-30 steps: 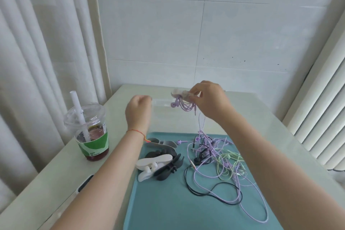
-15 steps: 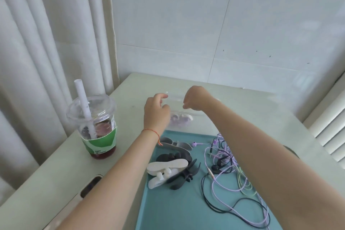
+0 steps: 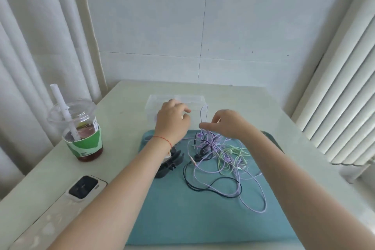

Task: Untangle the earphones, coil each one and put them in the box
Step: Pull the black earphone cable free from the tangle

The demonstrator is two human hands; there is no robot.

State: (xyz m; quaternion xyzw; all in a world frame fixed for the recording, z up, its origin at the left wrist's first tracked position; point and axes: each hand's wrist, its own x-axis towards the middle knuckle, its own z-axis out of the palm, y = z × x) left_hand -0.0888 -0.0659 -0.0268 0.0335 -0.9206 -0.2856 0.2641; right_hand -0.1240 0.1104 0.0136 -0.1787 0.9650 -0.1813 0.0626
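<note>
Head view showed the left hand (image 3: pixel 172 121) loosely curled at the clear box (image 3: pixel 194 100), grip unclear, and the right hand (image 3: pixel 229 123), fingers relaxed, above the tangled earphones (image 3: pixel 221 154) on the teal tray (image 3: pixel 203 219); one careless tug would likely tighten the knots.

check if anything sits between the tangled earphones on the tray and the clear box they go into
Mostly clear. The tangled earphones lie just in front of the clear box. Only the left hand hovers by the box's front left; the right hand is above the tangle.
</note>
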